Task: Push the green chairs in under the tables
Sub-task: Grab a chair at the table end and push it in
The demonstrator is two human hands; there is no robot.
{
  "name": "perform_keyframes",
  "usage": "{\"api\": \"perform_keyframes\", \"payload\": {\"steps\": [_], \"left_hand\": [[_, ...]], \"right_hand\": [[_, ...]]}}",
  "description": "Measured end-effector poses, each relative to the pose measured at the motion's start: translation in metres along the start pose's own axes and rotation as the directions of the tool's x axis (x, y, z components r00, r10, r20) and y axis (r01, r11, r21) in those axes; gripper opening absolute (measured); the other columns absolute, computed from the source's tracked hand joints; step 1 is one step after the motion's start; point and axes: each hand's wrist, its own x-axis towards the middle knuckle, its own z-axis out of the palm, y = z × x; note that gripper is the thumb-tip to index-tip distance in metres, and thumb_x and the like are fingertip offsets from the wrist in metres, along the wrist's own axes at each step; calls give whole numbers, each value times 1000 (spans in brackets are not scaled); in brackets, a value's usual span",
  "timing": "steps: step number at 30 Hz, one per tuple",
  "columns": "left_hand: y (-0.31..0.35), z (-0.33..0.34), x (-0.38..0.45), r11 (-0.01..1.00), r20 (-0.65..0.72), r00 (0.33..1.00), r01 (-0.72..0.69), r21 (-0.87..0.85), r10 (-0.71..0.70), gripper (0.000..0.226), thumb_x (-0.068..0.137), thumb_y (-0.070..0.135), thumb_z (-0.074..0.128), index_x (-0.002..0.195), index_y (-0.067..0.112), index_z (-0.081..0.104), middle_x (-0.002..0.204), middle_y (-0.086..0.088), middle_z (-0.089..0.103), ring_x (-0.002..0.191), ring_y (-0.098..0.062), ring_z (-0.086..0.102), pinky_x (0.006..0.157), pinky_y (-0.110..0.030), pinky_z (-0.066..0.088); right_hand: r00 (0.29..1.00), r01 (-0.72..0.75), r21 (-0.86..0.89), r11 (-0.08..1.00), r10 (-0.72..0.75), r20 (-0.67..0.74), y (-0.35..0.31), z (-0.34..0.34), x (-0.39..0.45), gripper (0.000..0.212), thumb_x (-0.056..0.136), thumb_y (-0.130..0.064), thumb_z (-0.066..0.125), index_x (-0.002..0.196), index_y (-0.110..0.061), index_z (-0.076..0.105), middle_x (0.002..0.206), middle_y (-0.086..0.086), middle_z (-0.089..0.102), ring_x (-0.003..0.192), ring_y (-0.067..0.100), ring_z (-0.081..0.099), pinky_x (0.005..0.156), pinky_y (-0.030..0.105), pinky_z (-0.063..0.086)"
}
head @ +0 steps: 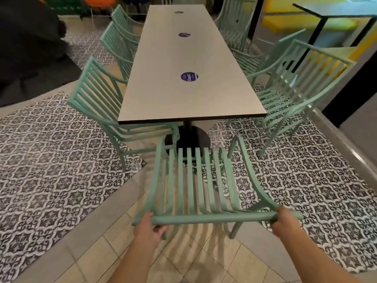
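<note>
Head view puts me at the short end of the long table (189,64), with the job partly done, as I judge it. Starting at the left, the near left chair (98,103) sits with its seat already under the tabletop, and the two chairs (120,37) beyond it along that side look tucked in as well. In the middle, the end chair (195,180) is the one in hand: its seat is still wholly out on the floor, front edge near the black pedestal base (189,137) but not yet under the tabletop. My left hand (148,225) has its fingers curled round the top rail near the left end, and my right hand (284,220) grips the same rail near the right end. To the right, the right chair (295,94) stands pulled out and turned at an angle, clear of the table edge, so it is left to do; the chairs behind it on that side look closer in, though I cannot tell fully. All the chairs are pale green metal with slatted seats and backs and curved armrests, standing on patterned tile (51,160).
</note>
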Motion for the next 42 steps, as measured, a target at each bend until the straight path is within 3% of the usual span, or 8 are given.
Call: {"api": "perform_keyframes", "payload": {"steps": [2, 6, 14, 19, 27, 32, 36, 42], "left_hand": [[5, 9, 6, 1000, 1, 1000, -14, 19, 14, 47, 91, 2, 57, 136, 2, 42, 129, -24, 47, 117, -40, 48, 90, -51, 49], [12, 29, 12, 999, 14, 999, -31, 19, 31, 44, 90, 1, 58, 132, 3, 45, 119, -21, 46, 104, -37, 48, 85, -48, 50], [26, 45, 22, 1000, -49, 999, -23, -17, 22, 44, 90, 4, 58, 132, 3, 42, 137, -23, 43, 124, -41, 46, 98, -50, 47], [31, 50, 27, 1000, -80, 997, -20, -24, 18, 26, 91, 3, 56, 112, 3, 40, 118, -22, 45, 124, -42, 46, 100, -53, 45], [29, 44, 23, 998, -33, 998, -47, 36, 48, 35, 90, 5, 59, 121, 4, 45, 115, -21, 48, 108, -42, 54, 79, -48, 57], [25, 37, 22, 992, -15, 999, -43, 120, 45, 33, 90, 10, 60, 119, 3, 45, 99, -23, 55, 79, -37, 60, 65, -48, 60], [23, 28, 22, 979, 18, 999, -49, 200, 46, 43, 91, 18, 63, 127, 1, 47, 96, -22, 56, 78, -34, 61, 67, -45, 57], [26, 19, 20, 972, 58, 997, -69, 226, 57, 47, 93, 22, 62, 131, 2, 47, 113, -26, 55, 80, -38, 62, 48, -44, 58]], "right_hand": [[1000, -7, -54, 998, 8, 26, -3, 8, 2, 46, 90, -15, 60, 131, -2, 44, 127, 14, 52, 94, 26, 57, 78, 31, 47], [998, -14, -49, 999, 17, 57, -16, 25, 6, 46, 90, -14, 59, 132, -2, 44, 129, 15, 52, 101, 29, 57, 78, 35, 50], [992, -43, -37, 998, 47, 118, -30, 65, 9, 49, 90, -9, 60, 135, -1, 43, 110, 15, 55, 77, 24, 53, 76, 36, 50], [989, 5, -24, 1000, -2, 146, -26, 77, 12, 49, 91, -5, 58, 137, 0, 41, 115, 14, 50, 74, 20, 51, 87, 37, 49], [982, 3, -28, 1000, 2, 191, -26, 71, 7, 54, 90, -8, 62, 138, -1, 36, 116, 18, 49, 102, 33, 53, 95, 48, 50], [977, 1, -44, 999, 9, 212, -28, 64, 3, 54, 91, -10, 62, 138, 0, 38, 116, 17, 50, 101, 32, 54, 92, 44, 50], [976, -19, -34, 999, 26, 218, -30, 59, 4, 55, 91, -11, 62, 138, -1, 38, 120, 18, 51, 101, 32, 54, 94, 46, 50], [974, -22, -24, 999, 27, 226, -31, 52, 2, 50, 92, -10, 60, 137, 1, 41, 112, 17, 53, 93, 31, 57, 93, 43, 50]]}}
